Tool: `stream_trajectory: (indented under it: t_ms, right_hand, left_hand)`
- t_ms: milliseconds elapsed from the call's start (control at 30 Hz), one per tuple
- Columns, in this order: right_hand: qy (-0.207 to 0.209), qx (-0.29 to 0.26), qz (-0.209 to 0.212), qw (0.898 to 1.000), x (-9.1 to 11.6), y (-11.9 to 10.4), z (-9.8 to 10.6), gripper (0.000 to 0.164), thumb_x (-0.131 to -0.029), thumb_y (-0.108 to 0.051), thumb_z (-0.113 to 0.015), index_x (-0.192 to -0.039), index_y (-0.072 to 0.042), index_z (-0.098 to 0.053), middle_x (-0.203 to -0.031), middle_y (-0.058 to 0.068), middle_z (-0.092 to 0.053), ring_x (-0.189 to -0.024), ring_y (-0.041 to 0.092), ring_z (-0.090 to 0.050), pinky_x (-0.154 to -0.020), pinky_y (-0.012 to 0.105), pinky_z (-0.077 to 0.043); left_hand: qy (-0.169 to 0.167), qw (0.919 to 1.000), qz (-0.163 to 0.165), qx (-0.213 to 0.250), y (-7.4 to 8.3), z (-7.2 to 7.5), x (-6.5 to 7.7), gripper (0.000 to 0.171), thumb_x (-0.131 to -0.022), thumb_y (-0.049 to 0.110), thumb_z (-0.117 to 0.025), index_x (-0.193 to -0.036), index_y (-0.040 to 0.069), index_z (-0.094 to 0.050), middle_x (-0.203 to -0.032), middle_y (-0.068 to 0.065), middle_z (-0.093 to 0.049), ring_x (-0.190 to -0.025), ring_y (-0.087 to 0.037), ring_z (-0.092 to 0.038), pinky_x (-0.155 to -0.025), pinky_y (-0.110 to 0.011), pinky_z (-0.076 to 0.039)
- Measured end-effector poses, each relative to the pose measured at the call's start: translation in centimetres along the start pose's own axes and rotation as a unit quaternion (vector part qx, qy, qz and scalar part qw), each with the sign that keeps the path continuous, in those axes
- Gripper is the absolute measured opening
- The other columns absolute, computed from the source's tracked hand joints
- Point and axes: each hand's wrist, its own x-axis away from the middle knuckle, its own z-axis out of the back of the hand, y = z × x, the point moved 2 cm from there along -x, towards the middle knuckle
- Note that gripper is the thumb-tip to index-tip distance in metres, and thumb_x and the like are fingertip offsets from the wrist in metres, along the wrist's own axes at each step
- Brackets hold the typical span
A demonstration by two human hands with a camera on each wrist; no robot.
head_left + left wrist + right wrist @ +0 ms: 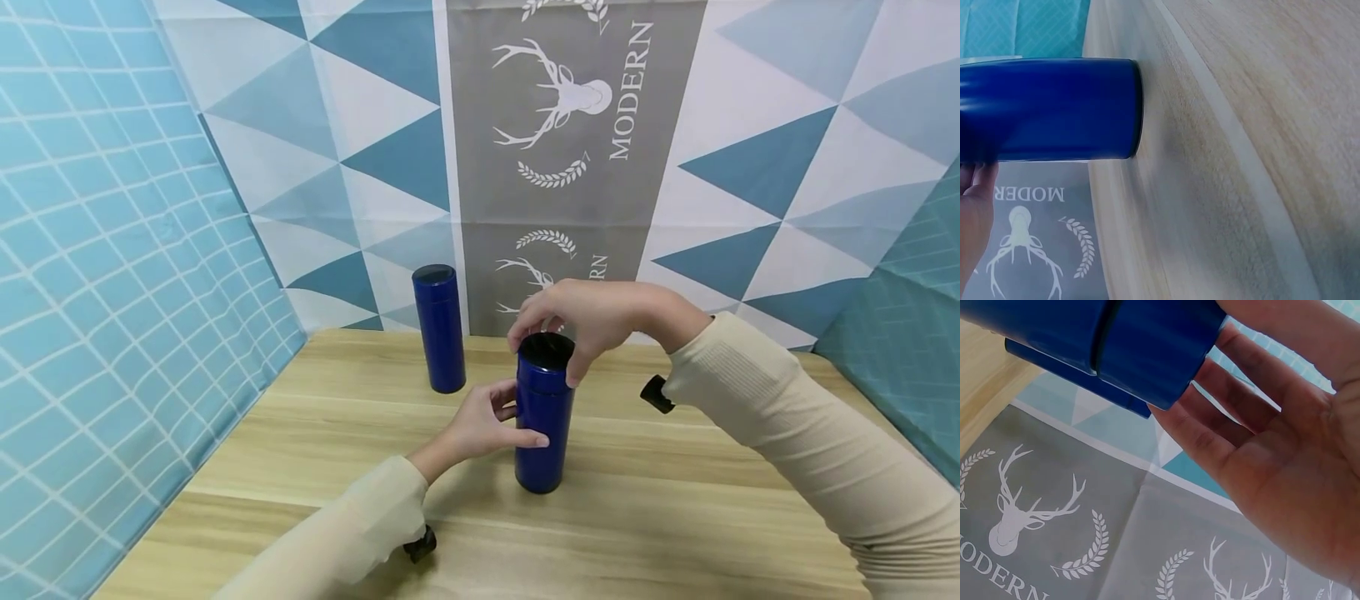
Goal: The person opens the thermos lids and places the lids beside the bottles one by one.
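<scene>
Plainly, both of your hands are on the same thing: a blue flask [542, 429] with a black-topped lid [543, 368], standing upright on a light wooden table [675, 508], just off the middle of the head view toward 5 o'clock. Your left hand [483, 423] comes to the flask's body from 9 o'clock and grasps it below the lid seam; its thumb lies across the front, and its other fingers go in at the left side, where the body hides their tips. Your right hand [588, 321] arches over from 1 o'clock and grasps the lid, thumb on the near side toward 4 o'clock, fingers bent around the far edge toward 10 o'clock. The right wrist view shows the thin dark seam between lid and body. A second blue flask [441, 337], also upright and dark on top, stands behind the first, toward 10 o'clock from it and apart from it. You wear cream sleeves [795, 442], one entering from 7 o'clock, the other from 4, each with a small black device [657, 393] beneath the cuff. At 12 o'clock hangs a cloth backdrop [390, 108] of blue and white triangles, with a grey panel [483, 196] bearing white deer heads and the word MODERN; at 9 o'clock is turquoise tile-patterned sheeting [120, 250].
</scene>
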Motion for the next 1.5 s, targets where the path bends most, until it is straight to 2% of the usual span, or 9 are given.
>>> stream_trajectory:
  t_ms: [233,467,600,700,933,1167,1333,1500]
  right_hand:
    - [-0.009,0.003,0.024,1.0,-0.2,0.1,-0.1,0.062,-0.066,0.002,-0.082,-0.12,-0.017,-0.059,-0.119,-0.002,-0.06,-0.11,0.018,-0.055,-0.101,0.042,-0.048]
    - [-0.019,0.008,0.015,1.0,-0.3,0.1,0.0,0.065,-0.065,0.0,-0.084,-0.121,-0.015,-0.055,-0.12,-0.002,-0.059,-0.111,0.018,-0.055,-0.102,0.044,-0.048]
    - [-0.012,0.015,0.001,1.0,0.0,-0.4,0.2,0.074,-0.062,-0.006,-0.089,-0.127,-0.013,-0.054,-0.127,-0.001,-0.058,-0.118,0.019,-0.054,-0.105,0.046,-0.047]
    - [0.005,0.041,-0.014,0.999,0.0,-0.8,0.2,0.076,-0.06,-0.013,-0.091,-0.127,-0.011,-0.055,-0.128,0.0,-0.059,-0.12,0.02,-0.055,-0.106,0.044,-0.047]
    - [0.037,0.079,-0.048,0.995,0.2,-1.3,-0.2,0.067,-0.061,-0.023,-0.092,-0.118,-0.009,-0.059,-0.117,0.003,-0.063,-0.113,0.021,-0.058,-0.101,0.041,-0.05]
    - [0.039,0.106,-0.118,0.987,0.3,-1.6,-0.6,0.061,-0.069,-0.033,-0.086,-0.117,-0.004,-0.061,-0.111,0.008,-0.064,-0.104,0.022,-0.06,-0.094,0.039,-0.053]
    - [0.044,0.109,-0.13,0.985,0.1,-2.0,-0.6,0.054,-0.071,-0.032,-0.084,-0.112,-0.003,-0.062,-0.102,0.007,-0.067,-0.093,0.019,-0.062,-0.085,0.035,-0.056]
    - [0.055,0.1,-0.143,0.983,0.1,-2.1,-0.8,0.051,-0.071,-0.03,-0.085,-0.11,-0.004,-0.064,-0.099,0.007,-0.068,-0.089,0.017,-0.063,-0.083,0.033,-0.058]
  left_hand:
    - [0.002,1.0,0.003,-0.002,0.1,0.0,0.2,0.065,-0.072,0.008,-0.082,-0.131,0.007,-0.055,-0.132,-0.012,-0.062,-0.119,-0.022,-0.062,-0.102,-0.034,-0.05]
    - [0.003,1.0,0.002,-0.005,0.2,-0.1,0.1,0.066,-0.073,0.01,-0.082,-0.133,0.007,-0.054,-0.132,-0.012,-0.062,-0.12,-0.023,-0.062,-0.103,-0.037,-0.05]
    - [0.008,0.9999,0.0,-0.008,0.3,0.0,0.1,0.065,-0.073,0.01,-0.082,-0.132,0.007,-0.055,-0.13,-0.012,-0.062,-0.118,-0.023,-0.062,-0.103,-0.037,-0.05]
    - [0.01,0.9999,0.001,-0.006,0.4,0.0,0.1,0.064,-0.073,0.009,-0.082,-0.131,0.007,-0.055,-0.13,-0.012,-0.063,-0.118,-0.022,-0.062,-0.102,-0.034,-0.05]
    - [0.008,1.0,0.004,-0.001,0.4,-0.2,0.2,0.065,-0.073,0.008,-0.082,-0.132,0.008,-0.055,-0.131,-0.01,-0.062,-0.12,-0.021,-0.061,-0.103,-0.033,-0.049]
    - [0.01,1.0,0.001,0.0,0.2,-0.2,0.2,0.067,-0.072,0.008,-0.083,-0.132,0.008,-0.055,-0.132,-0.01,-0.062,-0.12,-0.021,-0.061,-0.102,-0.032,-0.05]
    - [0.007,1.0,0.001,0.003,0.3,-0.2,0.2,0.068,-0.072,0.007,-0.082,-0.133,0.008,-0.054,-0.132,-0.011,-0.062,-0.121,-0.021,-0.061,-0.102,-0.031,-0.05]
    - [0.002,0.9999,0.002,0.01,0.4,-0.2,0.2,0.068,-0.072,0.006,-0.082,-0.134,0.008,-0.054,-0.133,-0.011,-0.061,-0.121,-0.021,-0.061,-0.102,-0.031,-0.05]
